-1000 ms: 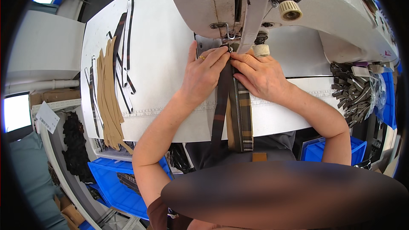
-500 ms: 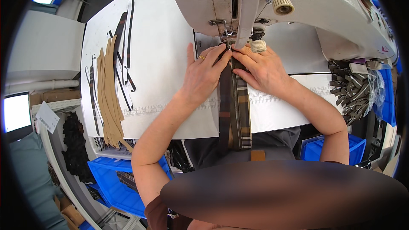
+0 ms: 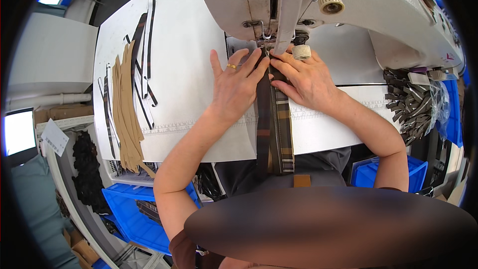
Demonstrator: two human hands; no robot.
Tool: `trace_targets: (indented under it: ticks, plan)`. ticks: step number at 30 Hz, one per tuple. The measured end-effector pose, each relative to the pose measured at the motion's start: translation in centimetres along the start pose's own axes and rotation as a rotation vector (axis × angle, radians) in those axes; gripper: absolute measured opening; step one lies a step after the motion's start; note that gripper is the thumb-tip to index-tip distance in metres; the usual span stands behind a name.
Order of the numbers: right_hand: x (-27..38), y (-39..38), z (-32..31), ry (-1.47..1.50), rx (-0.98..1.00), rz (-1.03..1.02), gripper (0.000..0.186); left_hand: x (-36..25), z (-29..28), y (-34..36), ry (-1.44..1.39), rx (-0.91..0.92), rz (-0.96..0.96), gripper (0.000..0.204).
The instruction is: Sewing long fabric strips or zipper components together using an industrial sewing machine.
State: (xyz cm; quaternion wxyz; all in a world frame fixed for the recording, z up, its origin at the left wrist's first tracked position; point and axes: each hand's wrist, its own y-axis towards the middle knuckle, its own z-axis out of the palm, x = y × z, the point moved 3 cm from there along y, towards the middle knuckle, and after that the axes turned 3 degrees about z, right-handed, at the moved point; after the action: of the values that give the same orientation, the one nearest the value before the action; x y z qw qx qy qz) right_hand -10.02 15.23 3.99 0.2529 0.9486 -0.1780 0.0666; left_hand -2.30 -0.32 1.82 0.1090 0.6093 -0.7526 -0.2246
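At the needle and presser foot of a white sewing machine (image 3: 239, 0), my left hand (image 3: 234, 84) grips the dark fabric strip (image 3: 263, 142) by its top end; its outer fingers are spread and one wears a ring. My right hand (image 3: 306, 82) holds the zipper piece (image 3: 283, 144), plaid with a metal zip, its fingers bent over the top beside the foot and its thumb against the zip. The strip and piece lie together, running down over the table's front edge. Fingertips near the foot are partly hidden.
On the white table (image 3: 184, 30) lie tan strips (image 3: 127, 114) and dark-and-white strips (image 3: 149, 45) at the left. A pile of dark pieces (image 3: 408, 107) sits at the right. Blue bins (image 3: 119, 204) stand below, and a screen (image 3: 20, 132) is at far left.
Both hands and the fabric have shifted slightly up toward the needle. The dark strip now lies closer against the zip, and my left hand's outer fingers have lifted and spread more.
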Motion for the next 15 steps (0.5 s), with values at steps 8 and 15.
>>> trace_targets:
  ticks: [8,15]
  plan:
    - [-0.03,0.10,-0.16,-0.043,0.022,0.014,0.040,0.24,0.21,0.19,-0.035,0.012,-0.012,0.030]
    - [-0.44,0.18,0.19,-0.050,0.020,0.011,0.041,0.37,0.30,0.31,-0.059,0.002,0.021,0.045]
